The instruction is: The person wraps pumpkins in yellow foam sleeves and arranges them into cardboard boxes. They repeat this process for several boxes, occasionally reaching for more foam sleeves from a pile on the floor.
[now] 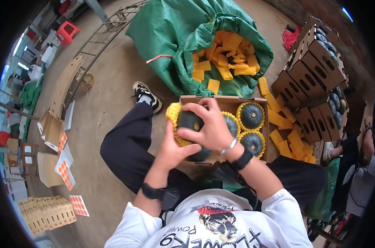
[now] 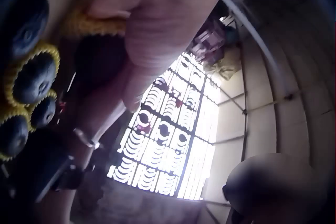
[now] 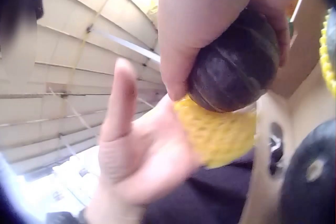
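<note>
Over the carton's far-left part [image 1: 237, 99], the fingers of the right hand [image 1: 214, 130] were clamped on a kabocha squash [image 1: 188, 120], yellow foam net [image 1: 172, 112] at its left, nearer the left hand [image 1: 171, 149], thumb spread.

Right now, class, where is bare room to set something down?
Bare floor lies between the orange-dotted sheets and the left leg, and left of the green sack. Crowded: the carton of squashes; right of it, yellow nets and stacked boxes.
</note>
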`<state>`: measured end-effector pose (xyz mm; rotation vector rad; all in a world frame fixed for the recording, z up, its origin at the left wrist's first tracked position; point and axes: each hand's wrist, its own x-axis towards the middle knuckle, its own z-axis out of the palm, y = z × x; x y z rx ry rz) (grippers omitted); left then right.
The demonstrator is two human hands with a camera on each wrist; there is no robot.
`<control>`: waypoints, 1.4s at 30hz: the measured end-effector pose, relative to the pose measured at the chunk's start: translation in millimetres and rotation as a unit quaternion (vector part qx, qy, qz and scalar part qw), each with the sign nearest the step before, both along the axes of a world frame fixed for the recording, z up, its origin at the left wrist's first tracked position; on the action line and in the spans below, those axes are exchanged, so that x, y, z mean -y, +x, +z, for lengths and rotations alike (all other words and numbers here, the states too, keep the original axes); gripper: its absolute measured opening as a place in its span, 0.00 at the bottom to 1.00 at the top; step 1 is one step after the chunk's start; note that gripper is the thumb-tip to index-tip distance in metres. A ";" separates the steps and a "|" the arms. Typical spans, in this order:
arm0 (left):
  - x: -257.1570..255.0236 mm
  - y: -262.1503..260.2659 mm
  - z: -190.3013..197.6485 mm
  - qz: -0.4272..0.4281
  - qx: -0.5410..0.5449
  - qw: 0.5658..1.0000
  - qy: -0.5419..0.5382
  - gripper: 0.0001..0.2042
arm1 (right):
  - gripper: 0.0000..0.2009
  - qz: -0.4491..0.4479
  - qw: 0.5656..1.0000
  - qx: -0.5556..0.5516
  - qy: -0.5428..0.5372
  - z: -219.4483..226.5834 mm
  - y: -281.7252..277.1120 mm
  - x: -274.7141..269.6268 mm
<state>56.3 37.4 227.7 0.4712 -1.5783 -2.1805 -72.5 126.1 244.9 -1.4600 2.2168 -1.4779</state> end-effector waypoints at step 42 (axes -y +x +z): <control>21.1 -90.4 -53.6 -0.047 0.134 0.648 -0.748 0.37 | 0.20 -0.129 0.921 -0.176 0.322 -73.0 -41.7 -41.5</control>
